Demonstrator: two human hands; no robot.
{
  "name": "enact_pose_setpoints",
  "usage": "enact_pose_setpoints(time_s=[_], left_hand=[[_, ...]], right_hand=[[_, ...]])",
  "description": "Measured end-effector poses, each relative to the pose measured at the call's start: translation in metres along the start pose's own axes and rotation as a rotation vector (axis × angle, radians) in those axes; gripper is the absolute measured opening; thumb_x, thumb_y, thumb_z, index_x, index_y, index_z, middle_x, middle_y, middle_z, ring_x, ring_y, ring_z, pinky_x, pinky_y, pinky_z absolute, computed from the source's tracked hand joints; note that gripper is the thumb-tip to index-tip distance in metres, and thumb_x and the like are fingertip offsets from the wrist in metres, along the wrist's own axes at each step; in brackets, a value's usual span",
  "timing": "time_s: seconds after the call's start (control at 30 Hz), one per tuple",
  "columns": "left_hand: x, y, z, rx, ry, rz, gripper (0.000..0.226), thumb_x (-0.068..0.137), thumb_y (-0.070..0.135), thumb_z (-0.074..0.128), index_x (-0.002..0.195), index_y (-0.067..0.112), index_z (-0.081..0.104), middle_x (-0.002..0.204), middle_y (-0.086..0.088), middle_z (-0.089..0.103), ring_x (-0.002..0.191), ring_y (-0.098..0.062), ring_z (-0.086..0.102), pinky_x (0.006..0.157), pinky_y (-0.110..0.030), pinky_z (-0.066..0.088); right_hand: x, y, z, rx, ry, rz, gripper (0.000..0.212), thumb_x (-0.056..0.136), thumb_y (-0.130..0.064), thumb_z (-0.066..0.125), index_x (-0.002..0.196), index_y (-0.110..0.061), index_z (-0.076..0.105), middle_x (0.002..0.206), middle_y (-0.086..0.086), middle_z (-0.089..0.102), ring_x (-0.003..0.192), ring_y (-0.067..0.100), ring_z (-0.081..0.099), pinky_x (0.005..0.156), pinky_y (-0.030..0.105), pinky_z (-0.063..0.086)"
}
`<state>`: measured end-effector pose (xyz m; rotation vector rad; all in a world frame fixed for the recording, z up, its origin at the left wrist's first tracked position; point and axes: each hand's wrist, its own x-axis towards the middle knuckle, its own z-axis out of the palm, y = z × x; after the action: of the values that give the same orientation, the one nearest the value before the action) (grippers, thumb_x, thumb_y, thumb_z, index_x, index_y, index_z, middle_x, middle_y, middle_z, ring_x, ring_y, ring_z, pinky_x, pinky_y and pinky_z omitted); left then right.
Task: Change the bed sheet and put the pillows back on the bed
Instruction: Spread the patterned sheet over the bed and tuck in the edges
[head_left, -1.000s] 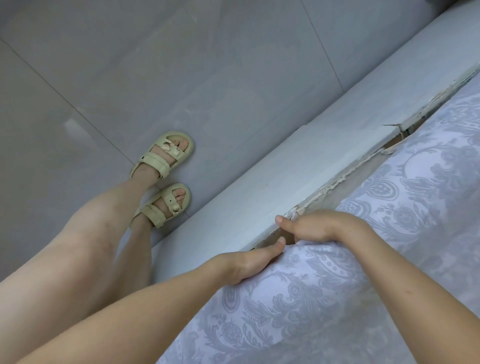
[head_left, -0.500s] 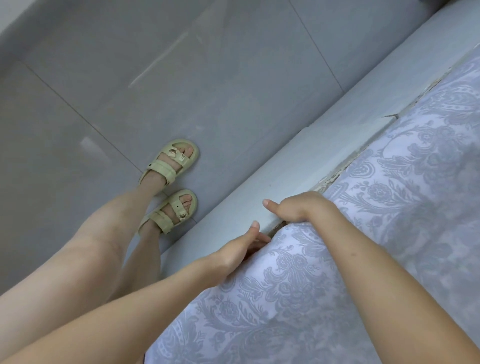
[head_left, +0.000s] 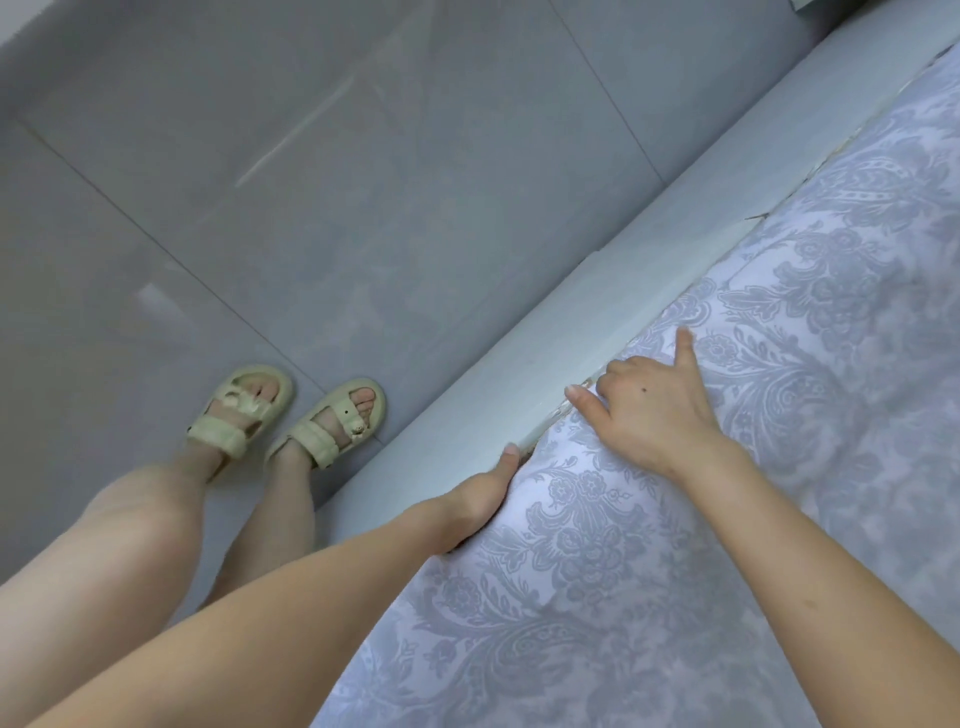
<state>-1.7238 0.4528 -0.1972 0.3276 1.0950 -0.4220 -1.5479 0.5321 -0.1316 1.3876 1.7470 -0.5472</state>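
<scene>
Grey-patterned sheet (head_left: 597, 545) lies spread on the bed (head_left: 545, 374), its edge apparently being tucked at the rim by the left hand (head_left: 475, 501), fingers hidden beneath, and right hand (head_left: 649, 410), fingers curled into the gap, neither grip readable; pillows, unseen, likely remain.

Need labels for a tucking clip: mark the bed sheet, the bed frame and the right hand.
bed sheet (head_left: 597, 545), head view, patterned top surface.
bed frame (head_left: 519, 405), head view, pale side rail.
right hand (head_left: 654, 415), head view, back of hand.
</scene>
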Motion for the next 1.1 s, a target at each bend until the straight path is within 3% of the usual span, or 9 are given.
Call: enact_pose_setpoints(time_s=[0.17, 0.3, 0.4, 0.47, 0.6, 0.7, 0.8, 0.97, 1.1], left_hand=[[-0.033, -0.042, -0.040, -0.216, 0.296, 0.266, 0.053, 0.101, 0.044, 0.029, 0.094, 0.007, 0.067, 0.098, -0.008, 0.070, 0.090, -0.021, 0.062, 0.082, -0.026, 0.045], [-0.045, -0.103, -0.098, -0.096, 0.444, 0.240, 0.046, 0.096, 0.051, 0.038, 0.088, 0.018, 0.069, 0.097, 0.004, 0.070, 0.102, -0.020, 0.061, 0.094, -0.032, 0.041], [-0.059, -0.134, -0.121, 0.000, 0.452, 0.189, 0.044, 0.100, 0.044, 0.033, 0.097, 0.019, 0.069, 0.109, 0.005, 0.064, 0.112, -0.015, 0.054, 0.098, -0.027, 0.032], [-0.064, -0.151, -0.130, 0.043, 0.384, 0.165, 0.046, 0.102, 0.040, 0.030, 0.105, 0.015, 0.068, 0.119, 0.002, 0.059, 0.120, -0.014, 0.048, 0.096, -0.023, 0.027], [-0.064, -0.183, -0.142, 0.065, 0.259, 0.090, 0.048, 0.103, 0.040, 0.025, 0.106, 0.019, 0.067, 0.136, -0.003, 0.050, 0.128, -0.018, 0.041, 0.106, -0.028, 0.025], [-0.062, -0.207, -0.144, 0.041, 0.180, 0.027, 0.048, 0.101, 0.047, 0.022, 0.101, 0.029, 0.067, 0.141, 0.000, 0.045, 0.129, -0.018, 0.039, 0.108, -0.033, 0.023], [-0.058, -0.223, -0.141, -0.027, 0.155, 0.013, 0.047, 0.101, 0.049, 0.021, 0.114, 0.030, 0.062, 0.139, 0.002, 0.043, 0.124, -0.015, 0.039, 0.100, -0.029, 0.023], [-0.055, -0.236, -0.138, -0.094, 0.182, 0.123, 0.036, 0.100, 0.047, 0.031, 0.121, 0.030, 0.054, 0.125, 0.012, 0.049, 0.114, -0.008, 0.042, 0.096, -0.024, 0.027], [-0.057, -0.230, -0.130, -0.002, 0.290, 0.409, 0.032, 0.083, 0.059, 0.039, 0.089, 0.044, 0.066, 0.110, 0.012, 0.063, 0.115, -0.011, 0.052, 0.105, -0.033, 0.036]], right_hand=[[0.003, -0.007, -0.010, 0.001, -0.065, 0.072, 0.073, 0.095, -0.057, 0.005, 0.098, -0.021, 0.069, 0.109, -0.004, 0.062, 0.115, 0.016, 0.053, 0.114, 0.057, -0.006], [-0.012, -0.053, 0.003, -0.069, -0.051, 0.037, 0.081, 0.090, -0.056, -0.002, 0.104, -0.023, 0.071, 0.108, -0.001, 0.066, 0.114, 0.022, 0.054, 0.112, 0.058, -0.006], [-0.040, -0.105, 0.034, 0.015, 0.135, -0.040, 0.061, 0.091, -0.047, 0.022, 0.079, -0.017, 0.073, 0.076, 0.001, 0.068, 0.087, 0.026, 0.063, 0.113, 0.054, 0.010], [-0.051, -0.136, 0.045, 0.089, 0.184, -0.032, 0.056, 0.091, -0.045, 0.028, 0.075, -0.017, 0.074, 0.071, 0.000, 0.068, 0.082, 0.025, 0.063, 0.111, 0.052, 0.015], [-0.047, -0.185, 0.034, 0.062, -0.086, -0.074, 0.076, 0.090, -0.051, 0.002, 0.093, -0.018, 0.070, 0.098, 0.002, 0.068, 0.100, 0.022, 0.058, 0.106, 0.041, 0.023], [-0.033, -0.197, 0.026, 0.147, -0.237, -0.058, 0.057, 0.101, -0.045, 0.015, 0.093, -0.015, 0.063, 0.112, 0.008, 0.065, 0.108, 0.025, 0.055, 0.093, 0.035, 0.033], [-0.022, -0.202, 0.017, 0.177, -0.364, -0.006, 0.057, 0.102, -0.046, 0.017, 0.105, -0.010, 0.061, 0.122, 0.012, 0.060, 0.116, 0.027, 0.052, 0.091, 0.033, 0.035], [-0.040, -0.223, 0.035, -0.041, -0.529, -0.061, 0.063, 0.100, -0.048, 0.010, 0.118, -0.015, 0.060, 0.127, 0.007, 0.060, 0.121, 0.021, 0.049, 0.108, 0.038, 0.021], [-0.041, -0.227, 0.029, 0.026, -0.626, 0.015, 0.064, 0.100, -0.052, 0.011, 0.129, -0.016, 0.055, 0.139, 0.007, 0.051, 0.129, 0.024, 0.044, 0.105, 0.036, 0.030]])
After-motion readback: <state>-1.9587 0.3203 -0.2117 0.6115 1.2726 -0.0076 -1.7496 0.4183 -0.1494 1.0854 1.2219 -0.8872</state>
